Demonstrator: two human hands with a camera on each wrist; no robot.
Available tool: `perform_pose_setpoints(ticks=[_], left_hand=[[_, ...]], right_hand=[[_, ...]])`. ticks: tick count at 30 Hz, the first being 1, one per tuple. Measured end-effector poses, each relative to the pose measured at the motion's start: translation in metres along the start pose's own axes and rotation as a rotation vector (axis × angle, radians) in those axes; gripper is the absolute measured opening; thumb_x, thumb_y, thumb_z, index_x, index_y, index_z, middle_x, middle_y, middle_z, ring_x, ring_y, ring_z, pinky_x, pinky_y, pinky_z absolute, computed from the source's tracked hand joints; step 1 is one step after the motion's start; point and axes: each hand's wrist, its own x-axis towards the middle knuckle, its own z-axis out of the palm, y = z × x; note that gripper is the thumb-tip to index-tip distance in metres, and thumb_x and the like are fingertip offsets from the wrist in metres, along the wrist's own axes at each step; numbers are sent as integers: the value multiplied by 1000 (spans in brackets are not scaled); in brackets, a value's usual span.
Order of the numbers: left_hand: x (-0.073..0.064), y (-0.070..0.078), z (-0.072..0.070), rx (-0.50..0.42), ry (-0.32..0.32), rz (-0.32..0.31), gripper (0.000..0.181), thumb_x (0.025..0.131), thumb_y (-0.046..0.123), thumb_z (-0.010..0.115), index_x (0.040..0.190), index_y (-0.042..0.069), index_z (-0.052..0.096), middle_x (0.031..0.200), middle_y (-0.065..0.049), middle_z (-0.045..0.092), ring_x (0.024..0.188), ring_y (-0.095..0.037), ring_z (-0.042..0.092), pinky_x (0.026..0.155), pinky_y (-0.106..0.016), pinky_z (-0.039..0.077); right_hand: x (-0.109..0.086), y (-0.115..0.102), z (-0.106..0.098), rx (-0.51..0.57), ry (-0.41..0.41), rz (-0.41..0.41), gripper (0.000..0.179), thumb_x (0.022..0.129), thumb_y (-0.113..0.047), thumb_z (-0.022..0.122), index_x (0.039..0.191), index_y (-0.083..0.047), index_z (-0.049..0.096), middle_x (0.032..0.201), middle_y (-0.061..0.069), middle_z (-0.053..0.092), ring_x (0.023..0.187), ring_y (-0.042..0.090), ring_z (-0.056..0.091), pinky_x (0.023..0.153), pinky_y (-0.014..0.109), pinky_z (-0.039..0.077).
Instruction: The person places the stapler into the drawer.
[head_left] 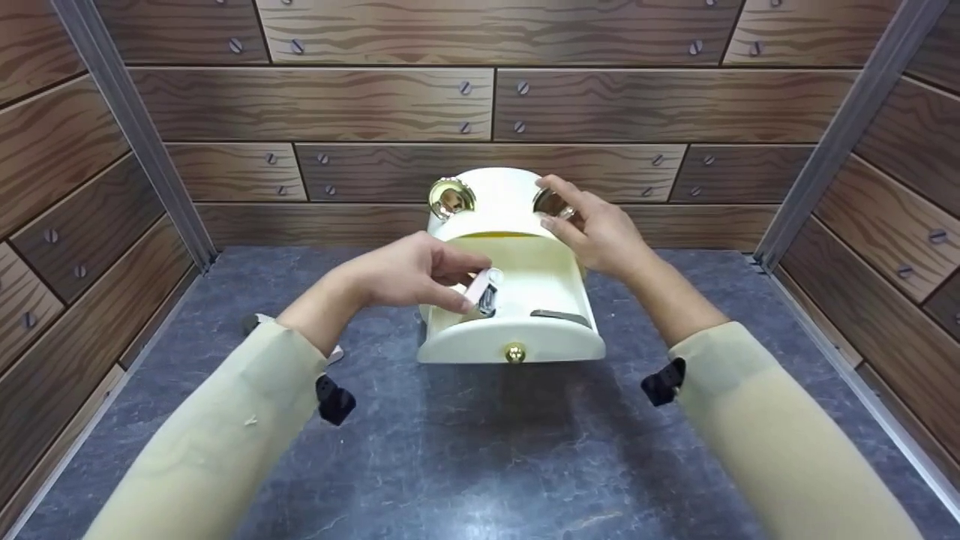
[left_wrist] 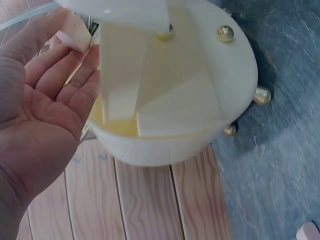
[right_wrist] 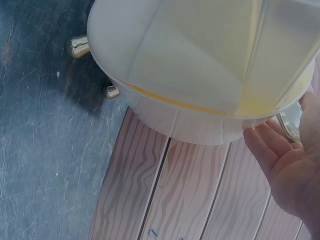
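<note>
A white clock-shaped box (head_left: 499, 196) with gold bells on top and its front drawer (head_left: 517, 343) pulled out stands mid-table. Over the drawer's left side, my left hand (head_left: 409, 274) pinches a small pale pink item (head_left: 480, 285) with a dark, metallic face between thumb and fingers. Its exact kind I cannot tell. My right hand (head_left: 604, 232) holds the right gold bell (head_left: 553, 202) between thumb and fingers. The left gold bell (head_left: 451, 199) is untouched. Inside the drawer lies a thin dark grey strip-like tool (head_left: 560, 316).
On the table (head_left: 480, 450), beside the left sleeve, lie a small pink piece (head_left: 336, 354) and a dark and light item (head_left: 256, 322), both partly hidden by the arm. Wood-patterned walls (head_left: 480, 105) enclose the back and sides. Gold feet (left_wrist: 261, 95) show under the box.
</note>
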Motion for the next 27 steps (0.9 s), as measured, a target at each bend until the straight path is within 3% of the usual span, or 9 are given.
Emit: perform_pose_setpoints(ticks=[5, 12, 15, 20, 27], left_hand=[[10, -2, 9, 27, -53, 4, 64, 96, 11, 81, 154, 4, 55, 148, -4, 63, 136, -18, 60, 113, -34, 48], [23, -1, 17, 31, -126, 71, 49, 99, 4, 73, 147, 6, 63, 130, -3, 73, 124, -14, 66, 106, -32, 53], [25, -1, 19, 43, -134, 87, 50, 99, 2, 72, 148, 5, 62, 132, -4, 73, 125, -15, 66, 107, -34, 53], [26, 3, 19, 44, -144, 66, 55, 99, 0, 72, 152, 2, 56, 143, -6, 66, 136, -17, 59, 115, -37, 47], [25, 9, 19, 30, -147, 19, 49, 98, -2, 72, 145, 4, 63, 135, -5, 71, 130, -19, 65, 107, -32, 53]], right_hand=[[1, -1, 1, 8, 3, -10, 52, 109, -42, 60, 159, -35, 45, 127, 15, 65, 106, 33, 69, 97, 59, 50], [0, 0, 1, 15, 18, -13, 50, 109, -42, 59, 157, -36, 46, 128, 15, 66, 107, 33, 69, 98, 61, 48], [-1, 0, 1, 14, 17, -7, 50, 109, -44, 59, 157, -38, 46, 128, 15, 66, 106, 33, 69, 98, 61, 48], [-2, 0, 0, 14, 16, -3, 51, 109, -44, 59, 158, -38, 45, 126, 15, 65, 104, 33, 68, 96, 61, 49], [-1, 1, 0, 14, 19, -10, 51, 109, -44, 59, 158, -37, 46, 126, 16, 65, 104, 34, 68, 97, 61, 48]])
